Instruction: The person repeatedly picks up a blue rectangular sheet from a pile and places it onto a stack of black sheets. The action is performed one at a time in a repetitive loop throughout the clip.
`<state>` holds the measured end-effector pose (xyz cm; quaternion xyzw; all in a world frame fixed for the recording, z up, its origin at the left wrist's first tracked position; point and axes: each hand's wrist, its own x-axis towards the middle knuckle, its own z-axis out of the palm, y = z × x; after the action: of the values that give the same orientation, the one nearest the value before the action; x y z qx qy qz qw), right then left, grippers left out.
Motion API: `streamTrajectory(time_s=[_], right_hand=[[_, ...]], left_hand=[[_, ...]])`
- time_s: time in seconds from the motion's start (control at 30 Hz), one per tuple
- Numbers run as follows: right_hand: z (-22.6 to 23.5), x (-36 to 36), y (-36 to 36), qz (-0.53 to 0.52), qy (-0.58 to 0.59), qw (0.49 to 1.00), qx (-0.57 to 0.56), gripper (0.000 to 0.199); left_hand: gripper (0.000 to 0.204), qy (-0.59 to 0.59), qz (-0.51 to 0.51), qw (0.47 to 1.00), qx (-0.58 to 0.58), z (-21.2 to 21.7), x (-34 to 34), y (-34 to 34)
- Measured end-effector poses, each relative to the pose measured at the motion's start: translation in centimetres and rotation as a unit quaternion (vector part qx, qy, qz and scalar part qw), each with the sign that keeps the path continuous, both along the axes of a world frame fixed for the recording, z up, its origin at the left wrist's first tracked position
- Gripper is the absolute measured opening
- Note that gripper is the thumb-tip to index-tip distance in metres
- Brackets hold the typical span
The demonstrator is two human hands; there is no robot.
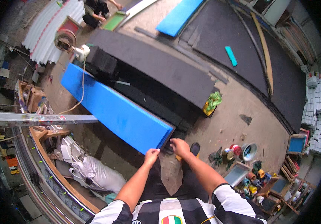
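Observation:
A stack of long blue sheets [111, 110] lies slantwise in front of me, its near end close to my body. My left hand [151, 156] is closed in a pinch at the near left corner of the top blue sheet. Just right of the stack's near end is my right hand [181, 147], fingers bent and apart, with nothing visible in them. Its fingertips are close to the stack's corner but look separate from it. Beyond the blue sheets stand long black slabs [156, 63], with a dark gap between them and the blue stack.
A metal beam [40, 118] juts in from the left, above a white sack [97, 173]. A cord [82, 86] crosses the blue stack's far end. Right of me are a metal bucket [248, 152], framed screens [237, 173] and paint cans. A person [97, 13] crouches far left.

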<state>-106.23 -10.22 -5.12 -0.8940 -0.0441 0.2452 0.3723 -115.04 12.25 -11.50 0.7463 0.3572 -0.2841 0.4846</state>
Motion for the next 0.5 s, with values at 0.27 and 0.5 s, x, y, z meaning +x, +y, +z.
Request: streamTrajectory(time_s=[0.27, 0.5], right_hand=[[15.0, 2.0, -16.2, -0.006, -0.112, 0.994, 0.004, 0.027], [24.0, 4.2, -31.2, -0.110, -0.153, 0.982, -0.021, 0.026]], left_hand=[[0.034, -0.188, -0.176, 0.964, -0.067, 15.4, 7.2, -20.3], [0.035, -0.269, -0.385, 0.879, -0.083, 28.1, 15.6, -35.7]])
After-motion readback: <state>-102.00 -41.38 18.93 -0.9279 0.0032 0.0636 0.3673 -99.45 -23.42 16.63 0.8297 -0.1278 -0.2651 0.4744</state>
